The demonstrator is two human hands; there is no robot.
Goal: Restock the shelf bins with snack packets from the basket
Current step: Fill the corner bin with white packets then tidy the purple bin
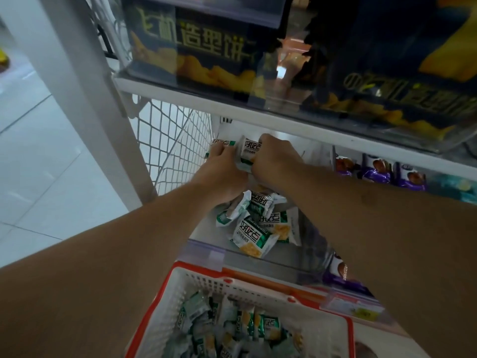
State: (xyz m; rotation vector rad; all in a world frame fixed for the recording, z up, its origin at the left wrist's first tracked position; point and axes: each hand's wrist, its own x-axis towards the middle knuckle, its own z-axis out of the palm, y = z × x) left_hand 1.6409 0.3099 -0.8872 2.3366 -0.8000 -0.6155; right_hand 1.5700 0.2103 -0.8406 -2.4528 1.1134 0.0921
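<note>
Both my hands reach deep into a clear shelf bin (pixel 204 250) on the lower shelf. My left hand (pixel 222 169) grips green-and-white snack packets (pixel 223 144) at the bin's back left. My right hand (pixel 273 158) holds another green-and-white packet (pixel 251 151) beside it. Several loose packets of the same kind (pixel 258 228) lie on the bin's floor under my wrists. Below, a white basket with a red rim (pixel 178 275) holds many more of these packets (pixel 232 329).
A clear bin of dark-blue and yellow biscuit bags (pixel 201 47) sits on the shelf above, close over my hands. Purple snack packets (pixel 376 169) fill the bin to the right. A white wire mesh panel (pixel 170 140) and shelf post (pixel 98 99) stand left.
</note>
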